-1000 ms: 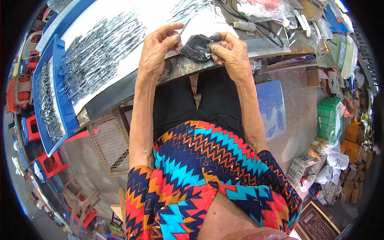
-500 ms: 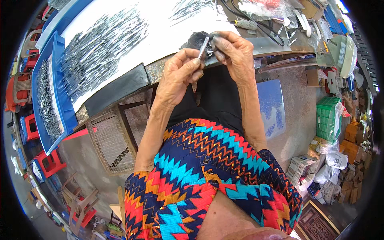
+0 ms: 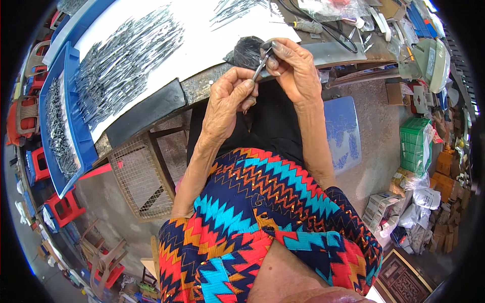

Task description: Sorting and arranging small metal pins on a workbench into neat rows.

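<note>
Worktop (image 3: 196, 87), near edge: one thin rod (image 3: 261, 66), just beside a black bag (image 3: 246, 52), my left hand (image 3: 230, 95) and right hand (image 3: 295, 65) pinched on opposite ends, seemingly to steady it.

Zigzag shirt (image 3: 252, 189), blue tray (image 3: 87, 149), silver-grey rod (image 3: 261, 67)
The shirt carries zigzags in navy, turquoise, red and orange; the crumpled plastic (image 3: 246, 51) is black, the crate (image 3: 414, 144) is green, and the trousers (image 3: 275, 118) are also black.

Slim grey rod (image 3: 260, 67), lower end hidden
The left hand (image 3: 226, 101) covers that end; the top edge crops the white sheet (image 3: 199, 48); dark pieces (image 3: 58, 129) are too small to identify.
</note>
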A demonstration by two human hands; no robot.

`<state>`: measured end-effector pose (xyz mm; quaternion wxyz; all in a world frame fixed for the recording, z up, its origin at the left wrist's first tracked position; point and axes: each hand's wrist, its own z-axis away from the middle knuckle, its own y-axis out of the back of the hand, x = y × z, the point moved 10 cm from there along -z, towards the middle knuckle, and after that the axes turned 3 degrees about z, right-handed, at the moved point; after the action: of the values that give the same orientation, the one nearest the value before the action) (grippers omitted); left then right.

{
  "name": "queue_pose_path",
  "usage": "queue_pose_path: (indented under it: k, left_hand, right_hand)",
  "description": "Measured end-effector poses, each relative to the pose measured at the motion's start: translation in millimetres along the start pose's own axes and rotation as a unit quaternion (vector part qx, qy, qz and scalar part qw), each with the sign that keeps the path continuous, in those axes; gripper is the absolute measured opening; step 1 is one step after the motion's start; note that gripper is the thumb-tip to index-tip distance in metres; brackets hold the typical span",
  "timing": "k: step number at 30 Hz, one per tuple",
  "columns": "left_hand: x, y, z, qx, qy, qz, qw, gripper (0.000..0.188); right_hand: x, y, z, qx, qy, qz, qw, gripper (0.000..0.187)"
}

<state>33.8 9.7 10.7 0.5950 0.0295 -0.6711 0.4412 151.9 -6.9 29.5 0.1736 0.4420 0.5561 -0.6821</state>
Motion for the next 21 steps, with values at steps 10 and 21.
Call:
queue_pose_path:
  k: [10,21]
  left_hand:
    - [-5.1,-0.2,3.2,-0.005,0.019,-0.025,1.0,0.017]
    - [9.3,-1.2,9.5,0.022,-0.013,-0.213,0.977,0.016]
  right_hand:
    - [-0.2,0.0,5.0,0.001,-0.001,0.003,1.0,0.015]
    - [-9.1,10.3,10.9,0.0,0.016,0.042,0.999,0.015]
